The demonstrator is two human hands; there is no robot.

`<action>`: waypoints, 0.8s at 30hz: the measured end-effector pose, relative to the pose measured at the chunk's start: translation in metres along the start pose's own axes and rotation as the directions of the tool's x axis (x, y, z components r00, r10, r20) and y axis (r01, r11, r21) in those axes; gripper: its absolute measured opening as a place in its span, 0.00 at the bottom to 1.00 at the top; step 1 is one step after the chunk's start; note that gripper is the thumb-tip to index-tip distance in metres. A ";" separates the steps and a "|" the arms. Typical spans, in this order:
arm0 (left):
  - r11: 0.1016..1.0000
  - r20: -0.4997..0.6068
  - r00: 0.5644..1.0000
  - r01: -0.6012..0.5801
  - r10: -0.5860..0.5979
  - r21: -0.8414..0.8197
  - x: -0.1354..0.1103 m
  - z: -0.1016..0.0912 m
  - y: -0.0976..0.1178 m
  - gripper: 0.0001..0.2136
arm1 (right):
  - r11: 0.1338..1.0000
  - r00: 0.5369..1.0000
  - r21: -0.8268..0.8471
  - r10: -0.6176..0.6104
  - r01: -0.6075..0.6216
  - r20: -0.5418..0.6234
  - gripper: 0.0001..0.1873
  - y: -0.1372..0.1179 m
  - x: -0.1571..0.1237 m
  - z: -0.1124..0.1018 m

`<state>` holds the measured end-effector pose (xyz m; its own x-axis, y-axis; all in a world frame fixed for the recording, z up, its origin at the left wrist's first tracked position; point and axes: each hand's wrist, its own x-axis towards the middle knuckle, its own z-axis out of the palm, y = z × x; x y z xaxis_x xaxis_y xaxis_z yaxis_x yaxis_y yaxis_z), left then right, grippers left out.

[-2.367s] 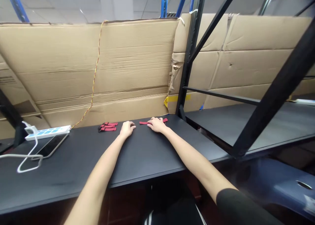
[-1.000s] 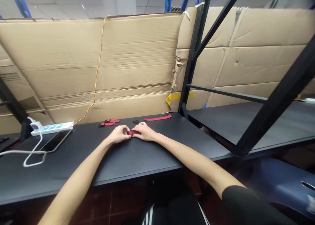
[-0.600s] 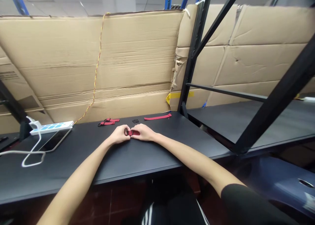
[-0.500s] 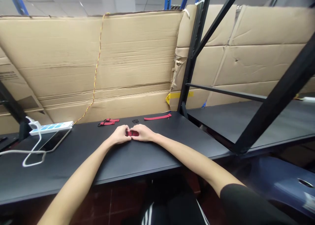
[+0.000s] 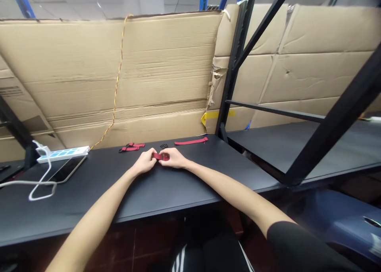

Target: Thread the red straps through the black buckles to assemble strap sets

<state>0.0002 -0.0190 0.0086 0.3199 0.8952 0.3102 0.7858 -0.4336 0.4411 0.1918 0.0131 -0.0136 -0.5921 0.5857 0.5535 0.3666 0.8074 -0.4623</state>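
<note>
A short red strap [image 5: 157, 156] stretches between my two hands just above the black table. My left hand [image 5: 145, 161] pinches its left end. My right hand [image 5: 173, 158] grips the other end, where a small dark piece, perhaps a buckle, shows between the fingers; its details are too small to make out. Behind my left hand lie red straps with black buckles [image 5: 130, 147]. Small black buckles [image 5: 164, 146] rest just beyond my hands. A flat red strap [image 5: 191, 141] lies farther right, near the cardboard.
On the left of the black table [image 5: 166, 192] are a white power strip [image 5: 64, 154], a tablet-like device [image 5: 68, 170] and a white cable [image 5: 41, 198]. Cardboard [image 5: 166, 73] walls the back. A black metal post [image 5: 230, 85] and a slanted beam [image 5: 330, 117] stand at right.
My hands have shifted slightly, and a longer piece of the red strap now shows between them. The straps and buckles on the table have stayed put.
</note>
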 end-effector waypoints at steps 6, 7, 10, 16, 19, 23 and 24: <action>0.982 -0.103 0.976 0.188 -0.190 -0.032 0.003 -0.003 -0.006 0.12 | 1.000 0.998 0.010 0.014 -0.014 0.055 0.12 0.001 -0.001 -0.002; 0.977 -0.133 0.968 0.215 -0.214 -0.001 0.003 -0.005 -0.009 0.15 | 1.000 0.998 0.009 0.020 -0.021 0.062 0.12 0.001 -0.001 -0.002; 0.956 -0.214 0.957 0.235 -0.196 0.176 0.000 -0.012 -0.021 0.13 | 0.998 0.996 0.030 0.049 -0.051 0.073 0.14 0.003 -0.001 -0.003; 0.938 -0.101 0.990 -0.058 0.099 0.343 -0.005 -0.013 -0.016 0.22 | 0.984 0.987 0.144 0.089 -0.108 0.134 0.22 0.010 -0.001 -0.006; 0.951 0.055 0.982 -0.188 0.180 0.246 -0.006 -0.006 -0.003 0.24 | 0.946 0.971 0.283 0.098 -0.159 0.218 0.22 0.016 0.000 -0.006; 0.941 0.118 0.967 -0.246 0.224 0.231 -0.008 -0.001 0.005 0.20 | 0.910 0.965 0.359 0.130 -0.207 0.227 0.20 0.019 0.000 -0.006; 0.940 0.121 0.967 -0.248 0.225 0.236 -0.009 -0.002 0.005 0.20 | 0.912 0.965 0.349 0.145 -0.216 0.218 0.19 0.019 0.000 -0.006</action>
<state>0.0001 -0.0290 0.0099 0.5501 0.7804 0.2973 0.7837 -0.6054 0.1390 0.2033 0.0290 -0.0177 -0.6751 0.6665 0.3161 0.2111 0.5852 -0.7830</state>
